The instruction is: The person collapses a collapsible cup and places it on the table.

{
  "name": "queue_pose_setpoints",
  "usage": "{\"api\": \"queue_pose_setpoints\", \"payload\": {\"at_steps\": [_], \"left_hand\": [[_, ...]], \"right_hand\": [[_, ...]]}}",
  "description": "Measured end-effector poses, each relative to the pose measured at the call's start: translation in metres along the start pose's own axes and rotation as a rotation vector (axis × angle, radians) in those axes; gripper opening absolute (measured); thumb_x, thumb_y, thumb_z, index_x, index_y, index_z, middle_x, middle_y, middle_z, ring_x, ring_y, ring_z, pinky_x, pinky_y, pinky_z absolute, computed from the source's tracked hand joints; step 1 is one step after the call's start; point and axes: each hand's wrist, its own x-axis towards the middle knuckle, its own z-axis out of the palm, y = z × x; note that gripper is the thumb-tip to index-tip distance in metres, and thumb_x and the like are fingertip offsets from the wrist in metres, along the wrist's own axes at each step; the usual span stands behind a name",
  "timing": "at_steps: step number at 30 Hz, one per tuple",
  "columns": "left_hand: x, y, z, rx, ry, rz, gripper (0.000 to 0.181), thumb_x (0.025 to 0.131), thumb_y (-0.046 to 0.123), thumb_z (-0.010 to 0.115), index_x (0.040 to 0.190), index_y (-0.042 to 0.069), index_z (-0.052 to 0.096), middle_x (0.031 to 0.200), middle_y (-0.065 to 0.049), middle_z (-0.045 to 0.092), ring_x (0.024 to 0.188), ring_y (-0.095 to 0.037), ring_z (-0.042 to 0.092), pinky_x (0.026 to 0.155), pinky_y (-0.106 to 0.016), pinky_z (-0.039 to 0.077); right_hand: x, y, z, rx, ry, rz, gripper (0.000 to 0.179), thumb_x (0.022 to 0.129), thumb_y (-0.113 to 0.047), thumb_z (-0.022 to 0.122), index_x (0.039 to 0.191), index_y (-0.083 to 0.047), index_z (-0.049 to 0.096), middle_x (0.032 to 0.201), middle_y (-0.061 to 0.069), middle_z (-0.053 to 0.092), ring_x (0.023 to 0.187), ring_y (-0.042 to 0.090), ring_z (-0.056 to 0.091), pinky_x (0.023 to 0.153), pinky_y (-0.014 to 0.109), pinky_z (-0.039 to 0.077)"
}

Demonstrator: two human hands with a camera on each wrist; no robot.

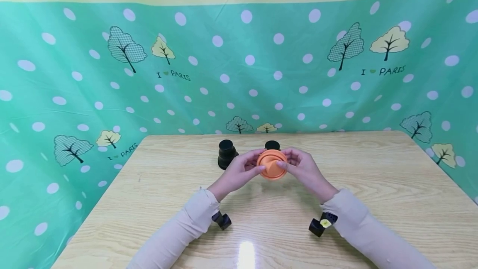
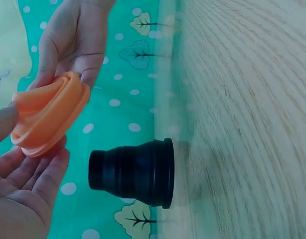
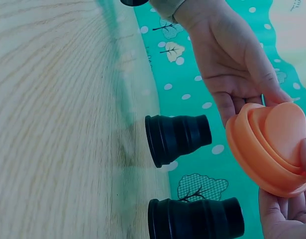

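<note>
Held up above the table is an orange collapsible cup (image 1: 272, 165), its ringed wall partly folded and skewed in the right wrist view (image 3: 272, 144). My left hand (image 1: 242, 171) grips one side of its rim, thumb on the near face and fingers behind. The right hand (image 1: 304, 171) pinches the opposite side, thumb pressing toward the middle of the cup. Behind the hands two black stepped cups stand upside down on the table. The left black cup (image 1: 226, 155) shows nearly whole, while the right black cup (image 1: 272, 145) is mostly hidden behind the orange one.
A light wood-grain table (image 1: 179, 219) spreads under both arms. Green dotted cloth (image 1: 209, 65) with printed trees hangs behind and to the sides. Each wrist carries a small black camera, such as the right wrist camera (image 1: 317, 227).
</note>
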Motion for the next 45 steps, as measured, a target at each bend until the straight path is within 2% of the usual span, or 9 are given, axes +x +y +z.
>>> {"api": "queue_pose_setpoints", "payload": {"at_steps": [2, 7, 11, 22, 26, 31, 38, 41, 45], "left_hand": [[-0.002, 0.008, 0.0, 0.006, 0.009, -0.008, 0.044, 0.094, 0.013, 0.058, 0.136, 0.004, 0.049, 0.118, -0.017, 0.063, 0.102, -0.025, 0.062, 0.085, -0.022, 0.053], [-0.002, 0.01, -0.001, 0.012, 0.03, -0.024, 0.041, 0.094, 0.011, 0.058, 0.133, 0.001, 0.051, 0.116, -0.019, 0.063, 0.101, -0.028, 0.062, 0.084, -0.023, 0.054], [0.0, 0.004, 0.0, 0.021, 0.06, -0.021, 0.038, 0.092, 0.015, 0.061, 0.129, 0.004, 0.056, 0.111, -0.015, 0.066, 0.097, -0.023, 0.064, 0.081, -0.022, 0.055], [0.0, 0.001, 0.005, 0.091, 0.141, 0.055, 0.03, 0.092, 0.015, 0.062, 0.119, 0.004, 0.062, 0.1, -0.013, 0.07, 0.09, -0.022, 0.067, 0.073, -0.02, 0.056], [-0.001, 0.0, 0.005, 0.14, 0.112, 0.071, 0.028, 0.092, 0.014, 0.062, 0.118, 0.005, 0.064, 0.103, -0.011, 0.07, 0.087, -0.017, 0.068, 0.071, -0.02, 0.056], [-0.002, -0.001, 0.005, 0.205, 0.029, 0.067, 0.027, 0.092, 0.013, 0.061, 0.118, 0.005, 0.065, 0.107, -0.009, 0.071, 0.083, -0.01, 0.068, 0.069, -0.019, 0.055], [-0.002, -0.002, 0.004, 0.287, -0.017, 0.062, 0.029, 0.091, 0.011, 0.062, 0.119, 0.003, 0.064, 0.104, -0.01, 0.071, 0.089, -0.012, 0.069, 0.071, -0.015, 0.053], [-0.003, -0.003, 0.003, 0.264, -0.036, 0.038, 0.032, 0.092, 0.013, 0.062, 0.122, 0.003, 0.063, 0.107, -0.01, 0.071, 0.093, -0.013, 0.068, 0.073, -0.016, 0.054], [-0.003, -0.004, -0.002, 0.154, -0.061, -0.026, 0.038, 0.092, 0.017, 0.062, 0.128, 0.005, 0.059, 0.115, -0.011, 0.068, 0.1, -0.016, 0.067, 0.079, -0.02, 0.055]], "right_hand": [[0.0, -0.001, 0.0, 0.0, -0.005, 0.002, 0.039, 0.086, -0.02, 0.071, 0.113, 0.005, 0.056, 0.101, 0.011, 0.063, 0.086, 0.009, 0.062, 0.074, 0.021, 0.053], [-0.001, -0.002, 0.001, -0.007, -0.015, 0.0, 0.039, 0.086, -0.02, 0.07, 0.112, 0.005, 0.056, 0.102, 0.012, 0.063, 0.087, 0.01, 0.062, 0.074, 0.021, 0.053], [-0.001, -0.002, 0.002, -0.011, -0.006, -0.004, 0.038, 0.086, -0.019, 0.07, 0.112, 0.005, 0.056, 0.1, 0.01, 0.063, 0.087, 0.009, 0.062, 0.074, 0.021, 0.053], [-0.001, -0.003, 0.006, -0.016, 0.016, 0.002, 0.036, 0.085, -0.018, 0.072, 0.109, 0.005, 0.057, 0.096, 0.005, 0.063, 0.084, 0.009, 0.062, 0.071, 0.02, 0.052], [-0.002, -0.003, 0.004, 0.002, -0.059, 0.011, 0.036, 0.085, -0.016, 0.071, 0.111, 0.004, 0.056, 0.099, 0.006, 0.062, 0.084, 0.01, 0.062, 0.071, 0.022, 0.053], [-0.002, -0.002, 0.004, -0.074, -0.171, -0.043, 0.036, 0.085, -0.018, 0.071, 0.112, 0.002, 0.058, 0.103, 0.014, 0.063, 0.086, 0.013, 0.062, 0.073, 0.023, 0.054], [-0.002, 0.0, 0.006, -0.179, -0.197, -0.083, 0.032, 0.084, -0.015, 0.071, 0.109, 0.004, 0.062, 0.099, 0.015, 0.066, 0.086, 0.016, 0.062, 0.072, 0.021, 0.055], [-0.003, 0.0, 0.006, -0.204, -0.193, -0.098, 0.031, 0.084, -0.016, 0.071, 0.108, 0.003, 0.063, 0.096, 0.013, 0.066, 0.083, 0.016, 0.061, 0.07, 0.021, 0.055], [-0.003, -0.001, 0.005, -0.185, -0.176, -0.086, 0.031, 0.084, -0.017, 0.072, 0.107, 0.002, 0.063, 0.094, 0.012, 0.066, 0.081, 0.016, 0.062, 0.069, 0.023, 0.055]]}}
